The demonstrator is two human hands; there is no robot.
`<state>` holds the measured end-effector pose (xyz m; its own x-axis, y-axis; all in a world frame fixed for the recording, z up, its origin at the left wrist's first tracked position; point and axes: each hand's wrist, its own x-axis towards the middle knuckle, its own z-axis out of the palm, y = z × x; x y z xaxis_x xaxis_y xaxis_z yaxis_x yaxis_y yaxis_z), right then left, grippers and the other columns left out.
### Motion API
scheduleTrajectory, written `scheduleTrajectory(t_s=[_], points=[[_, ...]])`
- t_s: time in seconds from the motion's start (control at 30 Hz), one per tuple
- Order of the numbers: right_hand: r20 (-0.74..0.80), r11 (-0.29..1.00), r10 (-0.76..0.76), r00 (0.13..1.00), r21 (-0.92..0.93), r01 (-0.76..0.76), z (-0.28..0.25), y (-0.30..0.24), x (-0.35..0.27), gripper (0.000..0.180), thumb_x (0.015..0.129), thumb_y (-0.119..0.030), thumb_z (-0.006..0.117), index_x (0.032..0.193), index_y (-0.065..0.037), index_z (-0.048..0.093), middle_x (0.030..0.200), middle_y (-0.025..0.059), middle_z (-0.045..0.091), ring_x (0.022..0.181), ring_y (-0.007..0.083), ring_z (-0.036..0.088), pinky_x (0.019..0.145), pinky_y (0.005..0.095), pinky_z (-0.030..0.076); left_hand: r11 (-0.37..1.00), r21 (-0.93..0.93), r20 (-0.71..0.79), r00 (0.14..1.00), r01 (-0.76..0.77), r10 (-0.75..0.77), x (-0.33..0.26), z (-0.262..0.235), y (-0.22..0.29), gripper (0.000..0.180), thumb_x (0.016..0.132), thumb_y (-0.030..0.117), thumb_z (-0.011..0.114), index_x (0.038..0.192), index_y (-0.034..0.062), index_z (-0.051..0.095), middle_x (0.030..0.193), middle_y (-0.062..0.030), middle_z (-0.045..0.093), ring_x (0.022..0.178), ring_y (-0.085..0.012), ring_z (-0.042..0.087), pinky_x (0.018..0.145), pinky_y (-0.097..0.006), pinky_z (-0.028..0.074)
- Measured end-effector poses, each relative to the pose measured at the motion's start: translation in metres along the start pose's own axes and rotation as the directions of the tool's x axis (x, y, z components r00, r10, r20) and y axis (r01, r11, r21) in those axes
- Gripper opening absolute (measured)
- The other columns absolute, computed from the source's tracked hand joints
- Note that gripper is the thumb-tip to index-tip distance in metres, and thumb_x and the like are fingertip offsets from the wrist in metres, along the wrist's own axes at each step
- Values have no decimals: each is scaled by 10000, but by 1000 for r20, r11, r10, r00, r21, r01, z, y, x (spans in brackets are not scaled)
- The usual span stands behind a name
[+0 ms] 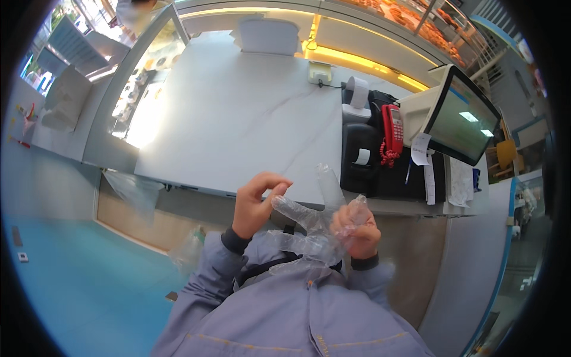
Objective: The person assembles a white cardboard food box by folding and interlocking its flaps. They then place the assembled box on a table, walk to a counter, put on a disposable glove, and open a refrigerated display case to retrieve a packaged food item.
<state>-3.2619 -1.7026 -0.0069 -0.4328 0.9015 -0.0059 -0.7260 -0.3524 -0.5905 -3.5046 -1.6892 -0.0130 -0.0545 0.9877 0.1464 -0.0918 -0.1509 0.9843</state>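
Observation:
A clear disposable plastic glove [306,229] hangs loosely spread before my body, its thin empty fingers pointing up and to the left. My right hand [355,230] is closed around one side of it, and crinkled film covers part of my fingers. To the left, my left hand [257,201] is raised with the fingers curled and the thumb near the index fingertip. One tip of the glove lies against or just beside the left thumb. Whether anything is pinched there cannot be made out. Both hands are just off the counter's front edge.
A white marbled counter [238,107] stretches ahead. On its right are a red telephone [391,131], a receipt printer [357,98], a black box [358,157] and a touchscreen monitor [464,116]. A lit display case [151,89] stands left. Clear plastic bags [134,187] hang below.

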Motion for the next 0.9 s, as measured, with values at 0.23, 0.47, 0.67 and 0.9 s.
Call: scheduleTrajectory(t_s=[0.23,0.47,0.67,0.9], points=[[78,994,80,994,70,-86,1,5,5,236,712,7,571,934,-54,520,721,54,493,667,188,474,605,312,371,981,-168,70,994,93,-83,21,12,35,134,919,91,633,969,-15,697,948,-52,648,876,-113,566,788,-257,445],[130,994,87,988,56,-95,0,8,14,238,715,-1,581,941,-54,527,725,56,504,676,191,477,610,313,374,987,-134,40,995,91,-86,26,9,35,104,899,73,657,932,-6,716,923,-52,646,851,-116,567,769,-257,444],[120,994,101,988,18,-103,2,7,20,220,711,-5,577,916,-59,520,718,53,499,668,191,476,616,317,378,990,-124,53,997,64,-58,34,5,35,81,880,55,678,914,-7,716,907,-54,645,836,-115,570,749,-251,448],[96,995,97,991,13,-99,2,7,24,222,697,3,571,903,-55,515,711,54,496,667,197,478,619,321,382,991,-120,47,998,52,-47,40,3,35,59,876,45,678,890,-7,703,889,-48,645,825,-107,566,735,-248,446]])
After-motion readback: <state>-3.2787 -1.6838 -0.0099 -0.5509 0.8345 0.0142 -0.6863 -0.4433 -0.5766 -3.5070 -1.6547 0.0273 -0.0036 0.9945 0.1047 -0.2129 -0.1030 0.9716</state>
